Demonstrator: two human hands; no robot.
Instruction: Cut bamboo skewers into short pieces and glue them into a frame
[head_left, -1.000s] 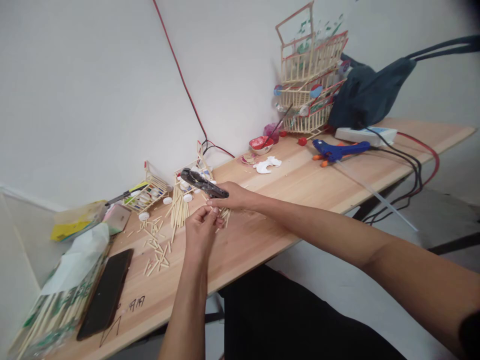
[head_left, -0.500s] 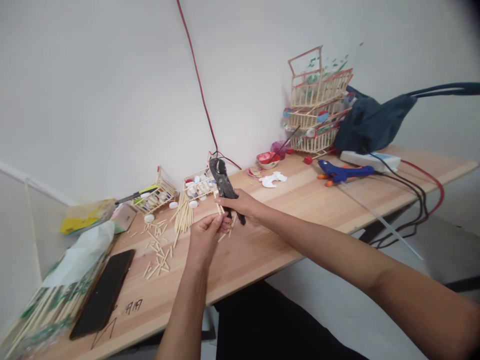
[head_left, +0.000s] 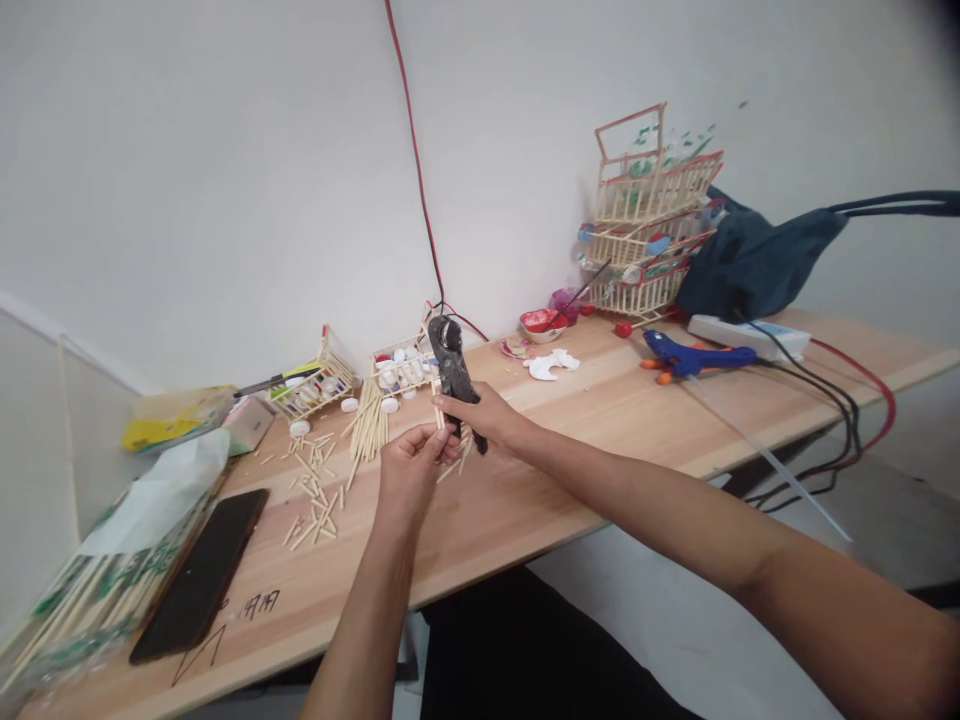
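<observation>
My right hand [head_left: 487,415] grips black pliers [head_left: 452,368] by the handles, jaws pointing up and away, above the wooden table [head_left: 600,400]. My left hand [head_left: 409,470] is just in front of it, fingers pinched on a small wooden stick held against the pliers' handles. Both hands hover over the table's middle. Cut stick pieces [head_left: 315,495] lie scattered to the left. A bundle of longer sticks [head_left: 369,430] lies beside them.
A black phone [head_left: 199,575] and a bag of sticks [head_left: 97,590] lie at the near left. Small stick crates [head_left: 315,380] with bottle caps stand by the wall. A blue glue gun [head_left: 686,355], power strip [head_left: 750,335], cables, dark bag [head_left: 757,260] and stacked stick baskets [head_left: 649,225] occupy the right.
My right hand turned the pliers from lying level, pointing left, to standing upright. Both hands stayed close together. The camera view shifted slightly.
</observation>
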